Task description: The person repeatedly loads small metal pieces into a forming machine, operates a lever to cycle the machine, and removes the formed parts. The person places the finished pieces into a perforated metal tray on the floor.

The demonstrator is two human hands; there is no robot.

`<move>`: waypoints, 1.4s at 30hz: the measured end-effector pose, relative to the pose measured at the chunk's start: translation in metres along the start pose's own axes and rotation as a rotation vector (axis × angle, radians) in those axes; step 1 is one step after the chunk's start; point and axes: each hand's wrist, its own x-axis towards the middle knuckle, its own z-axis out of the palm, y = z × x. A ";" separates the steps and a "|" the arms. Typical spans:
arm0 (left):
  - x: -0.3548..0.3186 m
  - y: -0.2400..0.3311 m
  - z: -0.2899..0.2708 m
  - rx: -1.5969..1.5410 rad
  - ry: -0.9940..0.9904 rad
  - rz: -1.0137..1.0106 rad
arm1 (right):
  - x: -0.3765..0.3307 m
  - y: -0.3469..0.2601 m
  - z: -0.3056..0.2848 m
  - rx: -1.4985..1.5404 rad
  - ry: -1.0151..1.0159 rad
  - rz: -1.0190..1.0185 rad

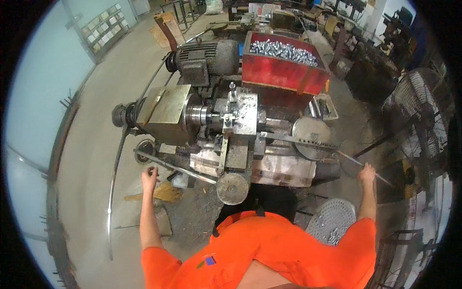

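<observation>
A small lathe stands before me, its chuck (196,115) facing a tool post (228,120) on the carriage (245,113). My right hand (366,174) is closed round a long metal lever (353,160) that runs out to the right from a perforated flat bar (303,140). Off to the left, my left hand (150,177) is raised with its fingers curled together. Whatever it may hold is too small to make out. Just beyond it ends a steel handle rod (178,168), apart from the hand, which leads to a round handwheel disc (232,188).
Behind the lathe sit a grey motor (207,58) and a red bin (284,72) heaped with small metal parts. By my right elbow is a perforated round stool (332,219) with a few parts on it. A fan (414,111) stands at right; a straw brush (168,192) lies at left.
</observation>
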 end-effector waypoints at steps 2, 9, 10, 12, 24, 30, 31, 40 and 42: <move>-0.006 0.041 -0.003 -0.211 0.033 -0.118 | -0.019 -0.010 -0.003 0.013 0.016 -0.006; -0.015 0.094 0.052 -0.364 0.121 -0.120 | -0.184 -0.028 -0.003 0.349 0.038 -0.053; -0.019 0.100 0.059 -0.470 0.201 -0.166 | -0.212 -0.051 -0.030 0.466 -0.067 0.012; -0.019 0.094 0.059 -0.421 0.235 -0.145 | -0.245 -0.068 -0.002 0.756 -0.175 -0.012; -0.008 0.085 0.055 -0.429 0.202 -0.150 | -0.288 -0.124 -0.028 1.241 -0.092 -0.144; -0.006 0.070 0.037 -0.305 0.086 -0.248 | -0.208 -0.060 -0.045 0.684 -0.233 -0.009; -0.001 0.061 0.039 -0.325 0.075 -0.249 | -0.180 -0.034 -0.026 0.516 -0.142 -0.073; -0.012 0.063 0.024 -0.637 -0.049 -0.228 | -0.023 -0.070 -0.055 0.181 0.233 0.039; 0.000 0.001 0.022 -0.229 -0.102 -0.129 | -0.051 -0.099 -0.060 0.375 0.417 -0.133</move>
